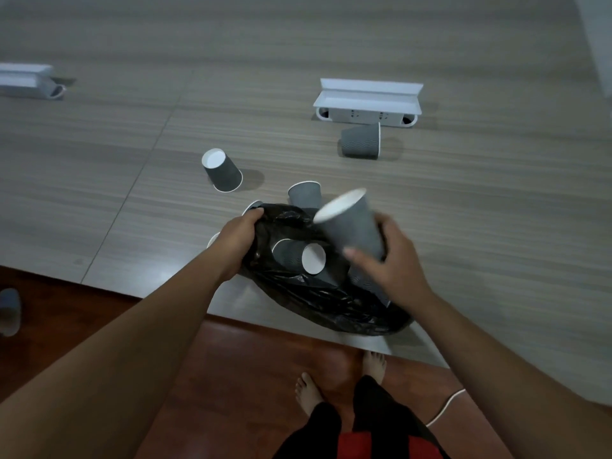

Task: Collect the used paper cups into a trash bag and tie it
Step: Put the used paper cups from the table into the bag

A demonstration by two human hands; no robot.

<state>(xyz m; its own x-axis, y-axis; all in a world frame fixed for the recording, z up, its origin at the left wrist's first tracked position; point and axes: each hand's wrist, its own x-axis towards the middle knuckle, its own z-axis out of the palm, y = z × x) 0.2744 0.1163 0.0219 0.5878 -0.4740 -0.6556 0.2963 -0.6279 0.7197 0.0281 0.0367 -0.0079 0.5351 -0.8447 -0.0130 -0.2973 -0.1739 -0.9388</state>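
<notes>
1. Both forearms are showing bare to the frame edge: no sleeves, watch or bands on the left hand [236, 238] or right hand [394, 260].
2. Feet [309, 392] are going bare too, no shoes or socks.
3. Person is wearing black trousers [374, 412], loose cut, legs ending just above the ankles.
4. A red garment [374, 447] is showing at the bottom edge, between dark fabric on both sides; type is unclear, as the frame is cropping it.
5. Fingernails are looking short and plain, though blur is softening the right hand.
</notes>
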